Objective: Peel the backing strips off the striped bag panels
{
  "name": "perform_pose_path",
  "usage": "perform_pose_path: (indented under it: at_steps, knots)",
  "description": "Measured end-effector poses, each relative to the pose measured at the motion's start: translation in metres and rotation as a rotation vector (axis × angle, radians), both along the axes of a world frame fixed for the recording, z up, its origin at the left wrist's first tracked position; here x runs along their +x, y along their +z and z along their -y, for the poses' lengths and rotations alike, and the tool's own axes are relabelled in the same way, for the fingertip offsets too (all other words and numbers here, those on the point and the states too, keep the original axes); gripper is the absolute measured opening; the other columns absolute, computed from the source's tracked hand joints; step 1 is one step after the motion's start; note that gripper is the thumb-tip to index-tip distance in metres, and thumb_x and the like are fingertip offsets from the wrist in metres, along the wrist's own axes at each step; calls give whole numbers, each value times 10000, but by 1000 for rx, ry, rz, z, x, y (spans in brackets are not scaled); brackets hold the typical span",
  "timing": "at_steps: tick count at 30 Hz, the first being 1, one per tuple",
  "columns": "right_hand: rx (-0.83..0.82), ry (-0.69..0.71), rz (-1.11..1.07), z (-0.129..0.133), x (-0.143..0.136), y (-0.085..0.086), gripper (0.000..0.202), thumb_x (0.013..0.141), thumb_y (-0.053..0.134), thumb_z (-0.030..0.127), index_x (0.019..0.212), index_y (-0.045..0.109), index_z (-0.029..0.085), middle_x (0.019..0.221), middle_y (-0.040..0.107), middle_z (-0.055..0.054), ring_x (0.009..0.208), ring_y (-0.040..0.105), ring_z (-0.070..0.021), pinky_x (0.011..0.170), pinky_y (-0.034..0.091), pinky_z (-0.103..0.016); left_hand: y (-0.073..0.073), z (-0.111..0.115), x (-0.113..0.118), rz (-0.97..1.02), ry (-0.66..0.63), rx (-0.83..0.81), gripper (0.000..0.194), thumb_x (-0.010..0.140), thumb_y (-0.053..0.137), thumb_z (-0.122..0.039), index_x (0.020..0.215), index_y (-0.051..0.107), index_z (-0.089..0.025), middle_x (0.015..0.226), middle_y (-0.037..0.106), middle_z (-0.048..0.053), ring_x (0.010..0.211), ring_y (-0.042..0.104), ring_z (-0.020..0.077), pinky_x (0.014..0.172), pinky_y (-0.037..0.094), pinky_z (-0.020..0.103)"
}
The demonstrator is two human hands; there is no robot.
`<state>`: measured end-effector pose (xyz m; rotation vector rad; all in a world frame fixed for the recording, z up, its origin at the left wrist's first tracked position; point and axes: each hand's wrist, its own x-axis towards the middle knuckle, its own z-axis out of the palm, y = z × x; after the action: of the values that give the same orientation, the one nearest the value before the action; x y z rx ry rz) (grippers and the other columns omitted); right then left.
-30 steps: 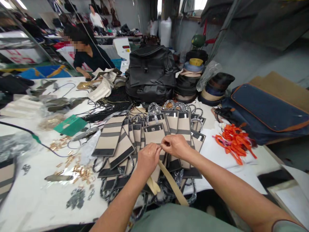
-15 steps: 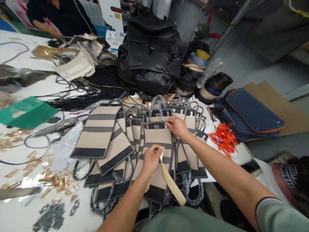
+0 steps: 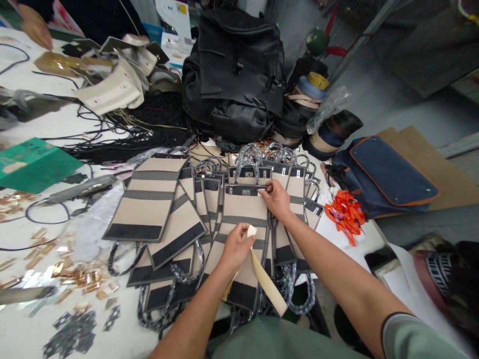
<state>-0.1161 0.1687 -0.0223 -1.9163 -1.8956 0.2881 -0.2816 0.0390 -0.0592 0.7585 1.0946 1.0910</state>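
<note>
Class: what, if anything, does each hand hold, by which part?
The left hand holds the cream strip near its upper end. The right hand is at the upper right corner of a striped panel; any hold is unclear.

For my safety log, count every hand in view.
3: the left hand, holding a pale yellow strip; the right hand, at the upper right corner of a striped panel; a co-worker's hand, upper left. Another may be hidden.

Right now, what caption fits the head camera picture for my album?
Left hand holds a pale strip; right hand at the top of a striped panel, black backpack behind.
</note>
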Motion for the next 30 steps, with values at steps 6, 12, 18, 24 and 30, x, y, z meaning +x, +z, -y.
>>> perform_pose_path:
  at_steps: [6,12,18,24,30]
  knots:
    - [52,-33,-369,18,2,35,360,869,564,441,1103,614,173,794,622,-9,689,557,-147,688,443,-276,17,0,-6,0,19,-90,293,647,785,-309,874,703,-145,776,718,47,689,634,155,677,480,266]
    - [-279,548,-277,61,-11,71,206,816,669,321,974,717,197,910,670,-34,738,587,-127,682,433,-236,27,-9,-10,-257,33,42,280,720,746,-430,711,664,-162,635,642,-6,564,550,122,542,395,230]
    - [-367,635,156,50,-24,81,107,801,607,243,780,707,212,787,702,-7,706,600,-141,600,327,-238,24,-15,-19,-688,-13,286,202,777,722,-336,668,635,-190,644,643,-9,603,575,136,584,388,247]
    - [-385,760,428,33,-43,84,104,764,603,261,744,703,236,776,723,-10,716,612,-170,576,278,-255,20,-12,-31,-953,-37,607,163,849,674,-274,716,621,-196,713,647,21,692,591,163,675,412,284]
    - [-126,597,342,28,-59,50,183,881,538,286,816,697,224,825,706,-17,769,609,-163,697,351,-263,22,-16,-43,-927,119,697,189,914,589,-265,741,608,-193,716,638,38,725,595,174,719,430,298]
